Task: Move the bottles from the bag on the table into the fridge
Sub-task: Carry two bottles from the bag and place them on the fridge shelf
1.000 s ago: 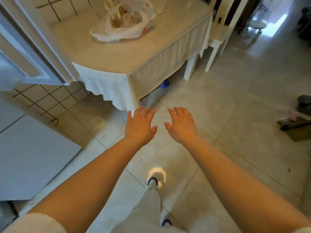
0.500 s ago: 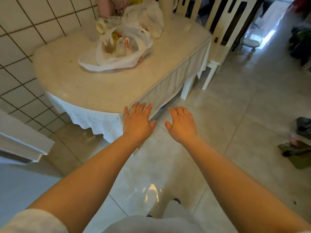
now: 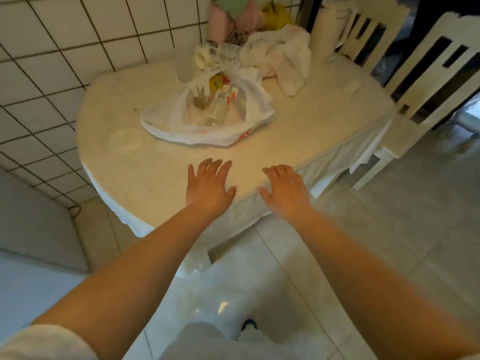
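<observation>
- Hands first: left hand (image 3: 209, 187) and right hand (image 3: 284, 190) side by side over the near edge of the table (image 3: 145, 162), palms down, fingers straight and a little spread, holding nothing.
- Judged step: reaching for the bag to take out a bottle; none lifted yet.
- Best done by reaching straight ahead and slightly left, one hand holding the bag's mouth wide, the other closing round a bottle's body rather than its cap.
- Worth lifting clear of the loose plastic before pulling back, lest the film snag and drag the whole bag along.
- White plastic bag (image 3: 207, 131) ahead of both hands, apart from them, nearer the left hand's line than the right's, slumped open on the tabletop.
- Clear plastic bottles (image 3: 217, 111) lying tilted inside the bag, caps pointing away from the hands; exact count hard to tell.
- Beyond the bag: crumpled white cloth (image 3: 283, 61) ahead of the right hand, tall white jug (image 3: 324, 32) further right, pink items against the tiled wall (image 3: 52, 61).
- Fridge not identifiable from this viewpoint.
</observation>
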